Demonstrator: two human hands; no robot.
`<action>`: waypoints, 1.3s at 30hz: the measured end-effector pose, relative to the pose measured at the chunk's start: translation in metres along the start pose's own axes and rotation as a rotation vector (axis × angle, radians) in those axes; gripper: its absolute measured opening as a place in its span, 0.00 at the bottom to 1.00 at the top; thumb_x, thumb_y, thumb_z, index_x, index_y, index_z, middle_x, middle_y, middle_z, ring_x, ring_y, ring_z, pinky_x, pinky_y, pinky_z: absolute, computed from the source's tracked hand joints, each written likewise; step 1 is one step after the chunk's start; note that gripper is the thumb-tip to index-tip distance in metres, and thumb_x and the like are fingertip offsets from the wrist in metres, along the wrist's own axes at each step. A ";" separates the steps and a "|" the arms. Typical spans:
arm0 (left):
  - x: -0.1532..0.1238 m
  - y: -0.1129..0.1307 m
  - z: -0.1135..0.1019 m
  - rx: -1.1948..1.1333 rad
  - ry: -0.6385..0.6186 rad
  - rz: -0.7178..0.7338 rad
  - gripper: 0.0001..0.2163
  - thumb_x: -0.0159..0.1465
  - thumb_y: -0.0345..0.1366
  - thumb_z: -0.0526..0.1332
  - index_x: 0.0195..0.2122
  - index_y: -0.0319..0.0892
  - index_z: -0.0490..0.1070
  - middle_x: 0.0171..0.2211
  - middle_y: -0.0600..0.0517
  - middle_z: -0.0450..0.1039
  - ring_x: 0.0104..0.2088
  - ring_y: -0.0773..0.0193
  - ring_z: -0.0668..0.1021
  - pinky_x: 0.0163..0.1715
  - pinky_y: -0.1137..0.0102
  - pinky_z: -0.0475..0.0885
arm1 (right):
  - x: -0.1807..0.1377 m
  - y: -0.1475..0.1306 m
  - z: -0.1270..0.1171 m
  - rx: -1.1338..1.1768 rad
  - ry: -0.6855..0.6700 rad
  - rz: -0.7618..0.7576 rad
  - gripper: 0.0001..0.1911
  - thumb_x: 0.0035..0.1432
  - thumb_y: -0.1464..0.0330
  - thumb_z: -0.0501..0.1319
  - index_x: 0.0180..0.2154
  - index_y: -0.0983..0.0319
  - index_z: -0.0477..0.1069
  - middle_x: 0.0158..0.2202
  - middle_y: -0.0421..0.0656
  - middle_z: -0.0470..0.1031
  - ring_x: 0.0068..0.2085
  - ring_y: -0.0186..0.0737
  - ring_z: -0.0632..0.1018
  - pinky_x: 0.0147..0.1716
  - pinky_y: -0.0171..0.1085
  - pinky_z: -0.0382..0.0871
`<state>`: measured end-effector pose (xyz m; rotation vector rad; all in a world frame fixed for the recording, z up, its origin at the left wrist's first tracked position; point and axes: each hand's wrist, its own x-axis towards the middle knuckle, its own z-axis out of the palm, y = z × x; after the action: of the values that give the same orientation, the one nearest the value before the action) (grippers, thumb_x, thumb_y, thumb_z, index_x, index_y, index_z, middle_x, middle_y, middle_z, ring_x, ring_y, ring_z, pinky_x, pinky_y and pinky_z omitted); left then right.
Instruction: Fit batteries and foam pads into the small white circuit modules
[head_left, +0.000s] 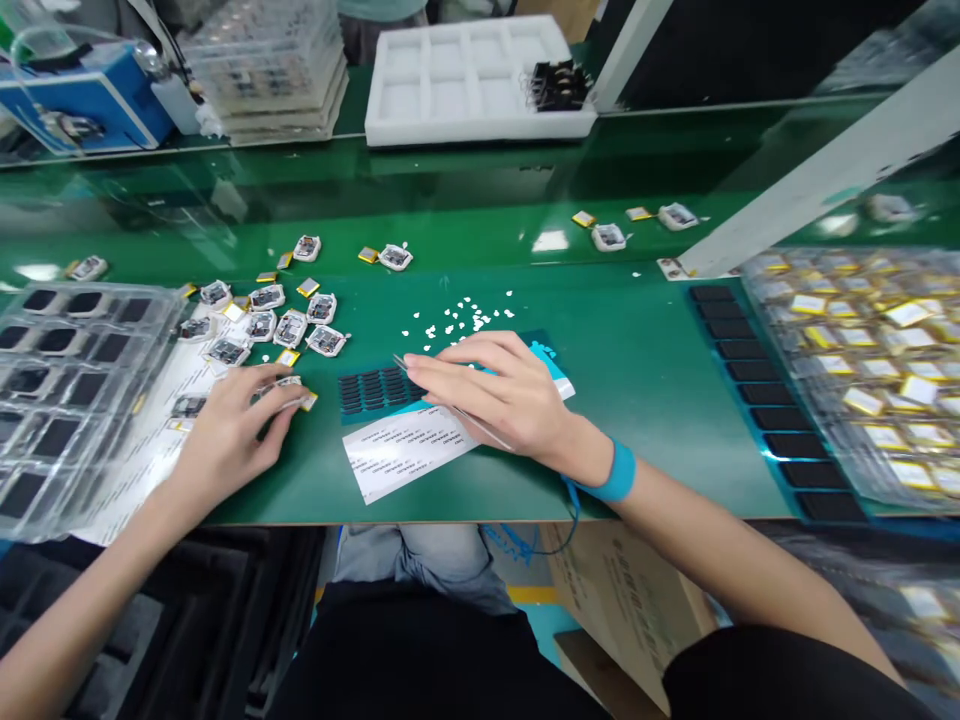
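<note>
My right hand (499, 390) is closed on a pair of metal tweezers (480, 420), their tips over a blue sheet with rows of small black adhesive pieces (375, 390). Below this sheet lies a white printed backing paper (409, 450), partly under my hand. At the left, my left hand (240, 430) has its fingers closed around a small white device housing (283, 388) with a yellow-edged battery (308, 400) beside it. Several similar open housings with circuit boards (291, 328) and loose batteries lie just beyond that hand.
Small white scraps (476, 318) are scattered beyond my right hand. A clear compartment tray (82, 310) stands at left; a tray of batteries (870, 350) and a strip of black rectangles (765, 390) are at right. A white foam tray (480, 125) sits at the back, near a slanted metal post (810, 170).
</note>
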<state>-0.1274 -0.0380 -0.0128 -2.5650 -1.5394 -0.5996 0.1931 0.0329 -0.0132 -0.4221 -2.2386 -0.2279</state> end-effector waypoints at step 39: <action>0.099 0.091 0.045 -1.443 -0.042 -0.401 0.10 0.65 0.44 0.65 0.39 0.44 0.69 0.25 0.54 0.78 0.22 0.62 0.81 0.25 0.68 0.78 | -0.003 -0.005 -0.004 0.070 0.020 0.308 0.03 0.68 0.71 0.59 0.42 0.61 0.71 0.34 0.40 0.79 0.32 0.31 0.78 0.26 0.30 0.67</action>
<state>0.0053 0.0122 -0.0058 -2.9221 -2.0696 -2.4494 0.1957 0.0263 -0.0128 -0.7142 -2.1207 0.0081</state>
